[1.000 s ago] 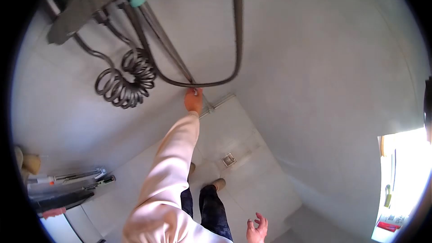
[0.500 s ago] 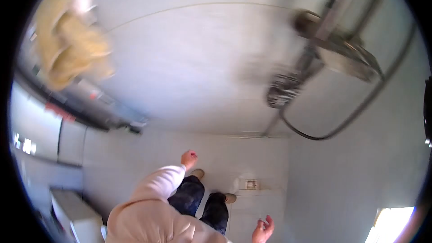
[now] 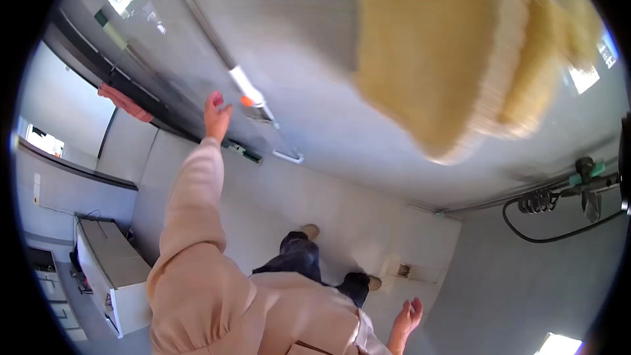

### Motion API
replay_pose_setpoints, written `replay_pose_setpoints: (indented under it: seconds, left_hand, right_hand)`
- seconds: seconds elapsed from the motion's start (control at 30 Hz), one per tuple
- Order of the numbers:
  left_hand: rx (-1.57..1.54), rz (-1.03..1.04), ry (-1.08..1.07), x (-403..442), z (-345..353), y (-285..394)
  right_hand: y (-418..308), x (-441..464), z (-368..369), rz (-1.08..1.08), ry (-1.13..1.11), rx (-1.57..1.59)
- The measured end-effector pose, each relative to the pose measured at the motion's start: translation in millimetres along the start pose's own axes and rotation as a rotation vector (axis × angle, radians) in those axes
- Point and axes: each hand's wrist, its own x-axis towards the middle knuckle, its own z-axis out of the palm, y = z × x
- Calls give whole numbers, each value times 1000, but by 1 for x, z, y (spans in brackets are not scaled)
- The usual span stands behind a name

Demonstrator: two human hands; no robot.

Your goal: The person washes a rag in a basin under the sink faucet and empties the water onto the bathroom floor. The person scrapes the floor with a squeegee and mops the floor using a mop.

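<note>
My left hand (image 3: 217, 117) is raised at the end of an outstretched arm, fingers apart and nothing in them. Nearest to it is a long-handled cleaning tool (image 3: 246, 87), with a silver pole, a white lower section and an orange spot, standing against the wall. I cannot tell its exact kind. A green-and-white tool head (image 3: 242, 152) lies low by the dark frame, just beyond the hand. Down at my right side, my right hand (image 3: 407, 317) hangs free with fingers loosely bent and apart, touching nothing.
A yellow towel (image 3: 427, 52) hangs at the upper right, blurred. A pink cloth (image 3: 125, 102) lies over the dark frame (image 3: 172, 121). A shower hose (image 3: 539, 236) is at the right, a floor drain (image 3: 403, 270) near my feet, a white cabinet (image 3: 115, 256) lower left.
My view has swung left, so the towel and shower fittings appear farther right. My left arm has extended up toward the long-handled tool. The right hand still hangs low at my side.
</note>
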Motion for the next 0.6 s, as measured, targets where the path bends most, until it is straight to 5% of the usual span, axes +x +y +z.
replay_pose_setpoints:
  seconds: [0.13, 0.2, 0.3, 0.37, 0.43, 0.5, 0.53, 0.57, 0.6]
  left_hand:
    - [183, 4, 186, 96, -75, -65]
    - [443, -108, 442, 138, -119, -59]
    - [585, -96, 530, 189, -167, -58]
    - [615, -148, 373, 233, -202, -81]
    - [773, 23, 480, 283, -231, -130]
    - [81, -95, -94, 329, -243, -136]
    - [-308, -416, -194, 329, -247, -114]
    - [-352, -327, -271, 362, -247, -141]
    - [-159, -215, -258, 387, -261, -160]
  right_hand:
    - [-29, -62, 64, -18, -90, -115]
    - [-31, -82, 81, 10, -64, -46]
    - [-5, -82, 78, -17, -34, -120]
    - [17, -82, 73, -105, -29, -191]
    - [-12, -104, 78, -178, -51, -461]
    - [-51, -131, 83, -166, -13, -694]
    - [-75, -142, 87, -3, -4, -689]
    - [-89, -156, 89, 203, 24, -625]
    - [-87, -160, 89, 155, 74, -727]
